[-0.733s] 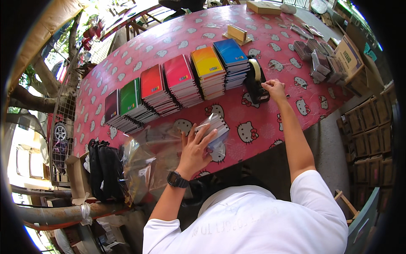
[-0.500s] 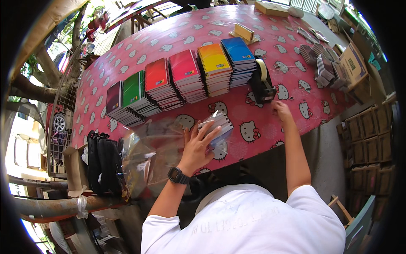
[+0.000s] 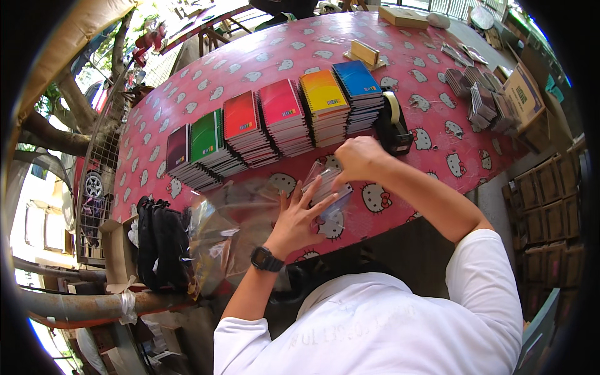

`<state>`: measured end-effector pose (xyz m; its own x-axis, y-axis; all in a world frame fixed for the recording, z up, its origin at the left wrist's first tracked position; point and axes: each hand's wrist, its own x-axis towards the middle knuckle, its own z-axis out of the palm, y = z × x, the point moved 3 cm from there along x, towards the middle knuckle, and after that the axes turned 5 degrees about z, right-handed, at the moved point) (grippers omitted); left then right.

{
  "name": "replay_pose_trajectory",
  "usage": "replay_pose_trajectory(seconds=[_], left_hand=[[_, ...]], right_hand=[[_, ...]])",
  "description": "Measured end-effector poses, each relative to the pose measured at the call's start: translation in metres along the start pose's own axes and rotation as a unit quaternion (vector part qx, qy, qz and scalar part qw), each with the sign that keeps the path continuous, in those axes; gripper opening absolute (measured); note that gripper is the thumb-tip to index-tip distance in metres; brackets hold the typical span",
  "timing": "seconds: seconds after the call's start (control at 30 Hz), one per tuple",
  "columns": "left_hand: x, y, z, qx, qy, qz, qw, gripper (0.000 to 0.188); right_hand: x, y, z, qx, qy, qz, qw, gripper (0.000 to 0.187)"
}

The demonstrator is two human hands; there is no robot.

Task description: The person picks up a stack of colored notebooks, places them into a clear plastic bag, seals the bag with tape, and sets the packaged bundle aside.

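Clear plastic wraps the small spiral-bound bundle (image 3: 327,187) that lies on the pink table (image 3: 250,59) near its front edge, directly under our two hands. Our left hand (image 3: 299,220) reaches over it from the near left, fingers spread wide; the longer fingertips rest across its upper face while the thumb stays out to the near side, off the bundle. We press it rather than grip it. Our right hand (image 3: 362,159) is at its far right side, fingers curled in and thumb pointing down at the bundle's right part, close to the left fingertips. We cannot tell whether that thumb touches the wrap, or whether anything is pinched in those curled fingers. So the bundle sits between the left fingers and the right thumb, partly hidden by both.

Loose clear plastic (image 3: 228,209) spreads left of our left hand and hangs over the edge. Just beyond our right hand we see a black tape dispenser (image 3: 395,137), beside the blue notebooks (image 3: 357,79). From there a row of stacks runs leftward: yellow (image 3: 323,91), pink (image 3: 281,102), red (image 3: 241,115), green (image 3: 207,133) and dark purple (image 3: 178,147).
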<state>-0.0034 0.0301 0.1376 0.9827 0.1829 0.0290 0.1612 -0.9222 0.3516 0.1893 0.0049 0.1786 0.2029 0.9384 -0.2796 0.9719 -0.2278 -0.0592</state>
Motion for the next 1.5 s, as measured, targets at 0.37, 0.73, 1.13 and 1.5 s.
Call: replay_pose_trajectory(seconds=[0.37,0.73,1.13,1.5], left_hand=[[0.036,-0.06,0.035,-0.534,0.321,-0.152,0.768,0.025],[-0.002,-0.008,0.018,-0.031,0.335,0.025,0.941,0.038],[0.025,-0.023,0.013,-0.364,0.42,-0.114,0.824,0.049],[0.015,-0.026,0.015,-0.03,0.288,-0.02,0.957,0.037]], right_hand=[[0.02,0.003,0.062,0.591,0.093,-0.106,0.794,0.022],[-0.036,-0.009,0.066,0.277,0.314,-0.266,0.868,0.025],[-0.002,0.006,0.082,0.571,0.152,-0.146,0.793,0.074],[-0.015,-0.008,0.074,0.372,0.364,-0.104,0.847,0.013]])
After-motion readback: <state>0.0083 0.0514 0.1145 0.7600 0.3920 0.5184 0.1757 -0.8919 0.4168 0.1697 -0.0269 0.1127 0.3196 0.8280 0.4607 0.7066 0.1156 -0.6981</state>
